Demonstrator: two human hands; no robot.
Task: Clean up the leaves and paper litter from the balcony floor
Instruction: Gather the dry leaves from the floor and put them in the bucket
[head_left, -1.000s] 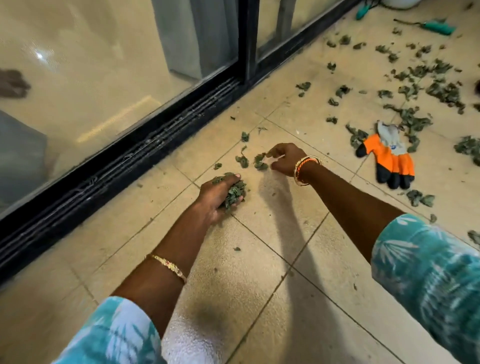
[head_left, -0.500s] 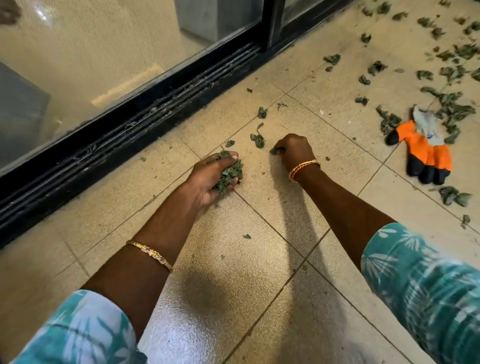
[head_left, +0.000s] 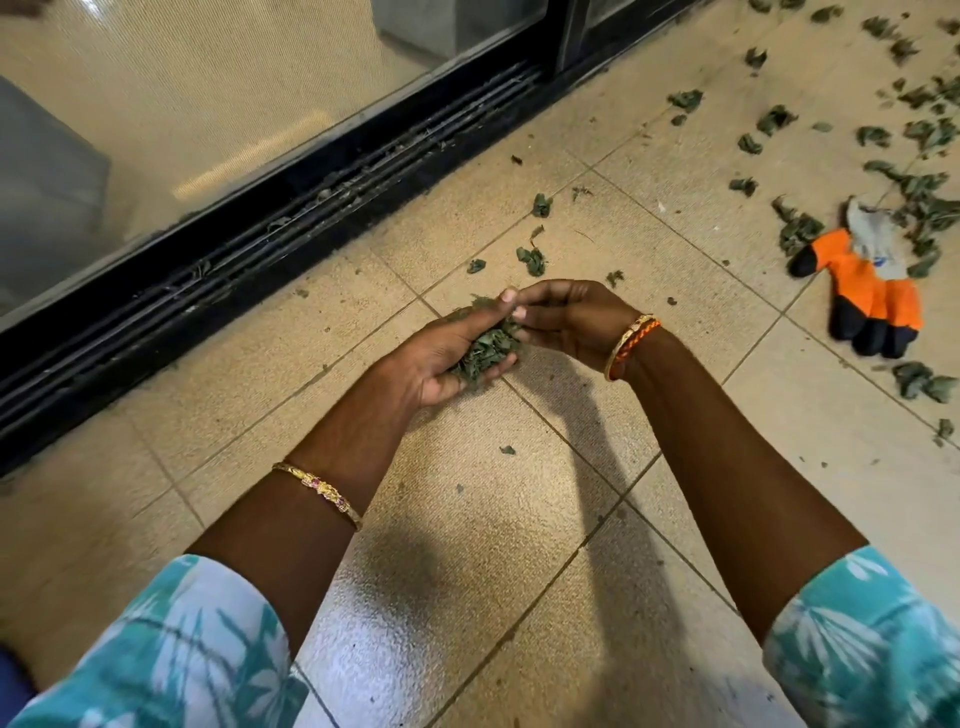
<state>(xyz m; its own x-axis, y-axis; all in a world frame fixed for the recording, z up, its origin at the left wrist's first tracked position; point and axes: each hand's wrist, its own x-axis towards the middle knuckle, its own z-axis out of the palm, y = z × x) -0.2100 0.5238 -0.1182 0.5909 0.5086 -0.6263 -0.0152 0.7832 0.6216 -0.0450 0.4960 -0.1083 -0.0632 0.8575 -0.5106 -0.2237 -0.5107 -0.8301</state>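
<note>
My left hand (head_left: 441, 358), palm up above the beige tiled floor (head_left: 467, 545), cups a clump of dried green leaves (head_left: 485, 348) with its fingers curled round it. My right hand (head_left: 566, 322) is against the clump from the right, its fingertips touching the leaves at the top. A few loose leaves (head_left: 531, 259) lie on the tiles just beyond the hands. Many more scattered leaves (head_left: 919, 192) cover the floor at the upper right. No paper litter can be seen.
An orange, grey and black work glove (head_left: 867, 291) lies on the floor at the right among the leaves. A black sliding-door track (head_left: 270, 228) with glass above runs diagonally along the left. Small leaf crumbs dot the near tiles.
My right hand has left the floor and come over to the left hand's clump. My left hand has risen and turned palm up. The view has shifted so the glove sits further right.
</note>
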